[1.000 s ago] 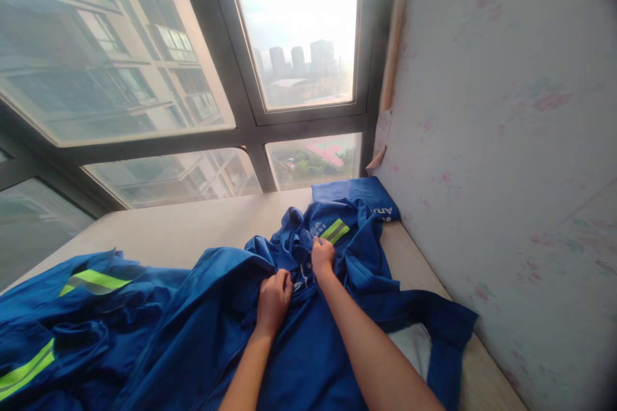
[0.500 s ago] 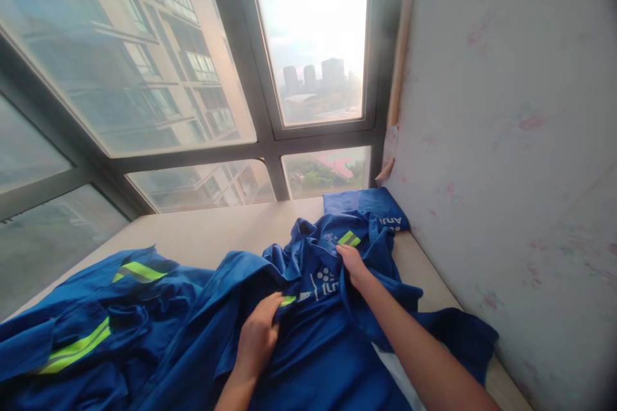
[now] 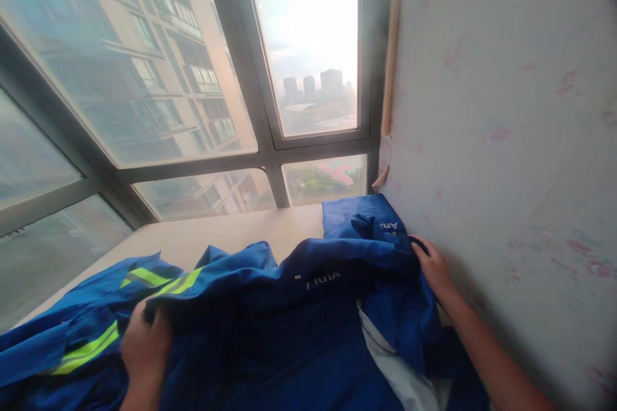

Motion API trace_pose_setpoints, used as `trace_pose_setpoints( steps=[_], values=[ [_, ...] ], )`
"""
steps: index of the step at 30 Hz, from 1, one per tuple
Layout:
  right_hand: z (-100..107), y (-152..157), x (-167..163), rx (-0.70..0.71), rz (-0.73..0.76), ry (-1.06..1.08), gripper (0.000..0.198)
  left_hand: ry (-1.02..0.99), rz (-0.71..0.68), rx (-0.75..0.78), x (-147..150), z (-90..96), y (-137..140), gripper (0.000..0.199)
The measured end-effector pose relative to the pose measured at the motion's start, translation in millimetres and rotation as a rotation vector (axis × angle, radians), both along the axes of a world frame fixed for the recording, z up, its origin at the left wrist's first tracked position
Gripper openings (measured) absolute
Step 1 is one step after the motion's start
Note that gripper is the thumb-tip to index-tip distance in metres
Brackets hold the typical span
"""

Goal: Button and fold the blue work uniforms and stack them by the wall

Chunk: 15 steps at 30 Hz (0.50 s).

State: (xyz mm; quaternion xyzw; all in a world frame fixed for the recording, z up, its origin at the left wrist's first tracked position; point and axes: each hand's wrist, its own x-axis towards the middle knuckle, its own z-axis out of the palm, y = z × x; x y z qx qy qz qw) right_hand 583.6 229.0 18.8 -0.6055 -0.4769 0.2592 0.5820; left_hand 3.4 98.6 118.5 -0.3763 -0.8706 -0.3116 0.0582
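Arms spread wide. Left hand (image 3: 147, 340) grips the blue work jacket (image 3: 299, 327) by a hi-vis strip (image 3: 186, 283); right hand (image 3: 434, 268) pinches its opposite side near window ledge's (image 3: 193, 235) right edge. Jacket spans between.

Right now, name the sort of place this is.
Likely an upper-floor room in a home: framed windows facing a multistorey building, a floral-patterned wall, and a pale ledge holding blue garments.

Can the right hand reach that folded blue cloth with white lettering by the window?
Probably yes: the right hand is close, and the folded blue cloth lies partly uncovered. But the hand holds a blue fabric garment, so it would likely need to let go first.
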Motion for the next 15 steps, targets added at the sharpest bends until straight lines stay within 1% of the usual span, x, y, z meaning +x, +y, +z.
trace_pose_setpoints(
  steps=[1,3,4,5,7,9,10,11,12,13,14,15],
  values=[
    [-17.8,-10.7,-13.6,-0.034,0.016,-0.065,0.048,-0.077,-0.075,-0.029,9.2,-15.2,-0.6,0.055],
    [-51.6,-31.3,-47.1,-0.129,0.015,-0.163,0.052,-0.238,-0.275,-0.068,34.6,-53.8,-2.0,0.06],
    [-65.6,-40.7,-66.5,-0.139,-0.014,-0.212,0.052,-0.308,-0.365,-0.081,49.7,-75.2,-3.4,0.063],
    [-76.7,-49.3,-87.6,-0.121,-0.029,-0.253,0.051,-0.313,-0.413,-0.075,65.7,-96.6,-5.6,0.066],
    [-89.2,-64.3,-134.1,-0.093,-0.062,-0.244,0.047,-0.242,-0.421,-0.089,98.7,-135.1,-12.1,0.074],
    [-90.5,-76.7,-183.2,-0.07,-0.024,-0.167,0.043,-0.275,-0.555,-0.093,130.6,-162.9,-20.1,0.078],
    [-88.0,-82.1,-206.2,-0.056,0.047,-0.122,0.042,-0.308,-0.641,-0.086,145.0,-172.0,-23.9,0.082],
    [-83.9,-87.3,-226.6,-0.047,0.162,-0.059,0.042,-0.334,-0.724,-0.07,157.7,-177.8,-27.3,0.088],
    [-78.7,-92.3,-243.2,-0.047,0.322,0.023,0.042,-0.347,-0.782,-0.046,167.8,-180.7,-30.1,0.094],
    [-72.8,-97.2,-255.0,-0.057,0.48,0.109,0.042,-0.344,-0.808,-0.015,174.9,-181.0,-32.2,0.099],
    [-66.5,-102.1,-261.8,-0.075,0.627,0.186,0.043,-0.332,-0.795,0.017,178.7,-179.4,-33.9,0.101],
    [-60.2,-107.1,-263.8,-0.098,0.755,0.249,0.045,-0.323,-0.762,0.043,179.2,-176.4,-35.1,0.098]
  ],
)
